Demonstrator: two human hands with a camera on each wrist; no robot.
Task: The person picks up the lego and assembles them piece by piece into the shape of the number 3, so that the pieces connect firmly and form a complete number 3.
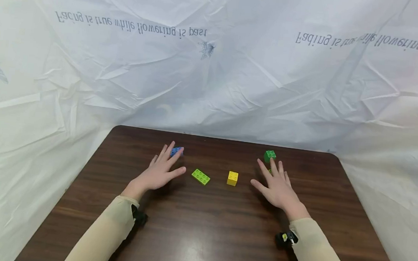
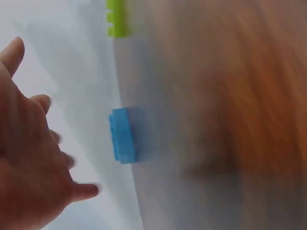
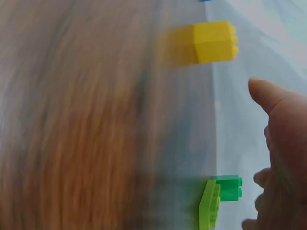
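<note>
Fingers spread, my left hand (image 1: pixel 157 172) hovers above the table's left side, nearest a blue toy brick (image 1: pixel 177 151) that its fingertips partly cover in the head view. My right hand (image 1: pixel 278 187) is likewise spread on the right, holding nothing. Beyond its fingers sits a green brick (image 1: pixel 270 155). A lime brick (image 3: pixel 209 203) beside the green one is mostly hidden by that hand in the head view. Between the hands lie another lime brick (image 1: pixel 200 176), long and flat, and a yellow brick (image 1: pixel 232 178). The left wrist view shows the blue brick (image 2: pixel 123 136) beyond the left hand (image 2: pixel 33 153).
The dark wooden table (image 1: pixel 196 221) has rounded far corners. Wrinkled white sheeting (image 1: pixel 213 84) with printed lettering hangs behind it and along both sides. A dark device (image 1: pixel 139 216) is worn on the left wrist, and another (image 1: pixel 285 239) on the right.
</note>
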